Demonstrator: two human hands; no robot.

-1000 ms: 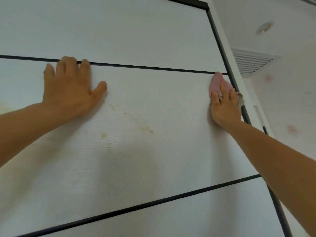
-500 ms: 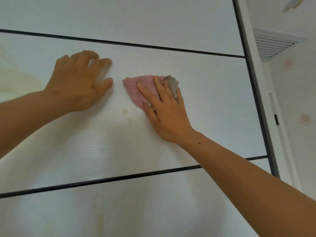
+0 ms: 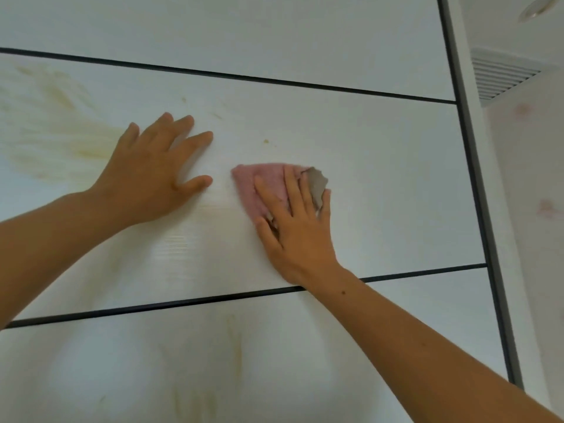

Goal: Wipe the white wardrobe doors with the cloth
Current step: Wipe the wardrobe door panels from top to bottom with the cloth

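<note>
The white wardrobe door [image 3: 381,184] fills the view, split by thin black lines into panels. A pink cloth [image 3: 259,184] with a grey corner lies flat on the middle panel. My right hand [image 3: 296,227] presses it against the door with straight, spread fingers. My left hand [image 3: 152,175] rests flat on the same panel just left of the cloth, fingers spread, holding nothing. Yellowish smears [image 3: 61,135] mark the panel left of my left hand, and fainter ones the lower panel.
The door's dark right edge [image 3: 476,184] runs top to bottom. Beyond it are a white wall with faint pink marks [image 3: 546,206], a ceiling vent [image 3: 500,77] and a round ceiling light [image 3: 534,7].
My right hand has swept the cloth leftward from the door's right edge to the middle of the panel. My left hand's fingers have gone from curled to flat and spread.
</note>
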